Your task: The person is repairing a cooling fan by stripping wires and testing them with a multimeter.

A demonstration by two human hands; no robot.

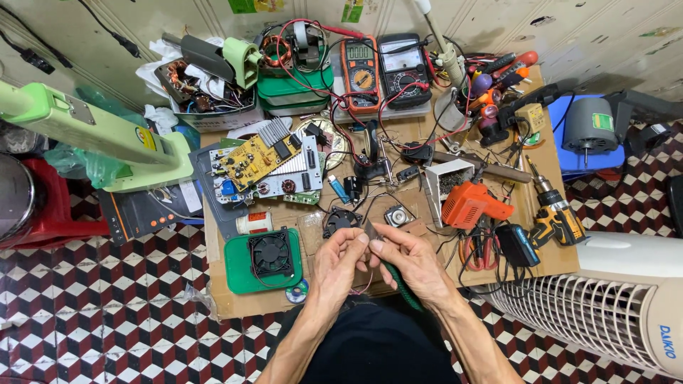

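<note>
My left hand (340, 264) and my right hand (408, 262) meet over the near edge of a low cardboard-covered table (235, 299). The fingertips of both pinch a small thin part with fine wires between them. My right hand also grips a tool with a green handle (403, 290) that runs down past the palm. A small black fan (339, 220) and a small square metal part (398, 215) lie just beyond the fingers.
A green tray holding a black fan (265, 259), circuit boards (263, 162), two multimeters (384, 71), an orange soldering gun (469, 205) and a yellow cordless drill (558, 213) crowd the table. A white tower fan (612, 299) lies at the right. A green appliance (92, 135) sits at the left.
</note>
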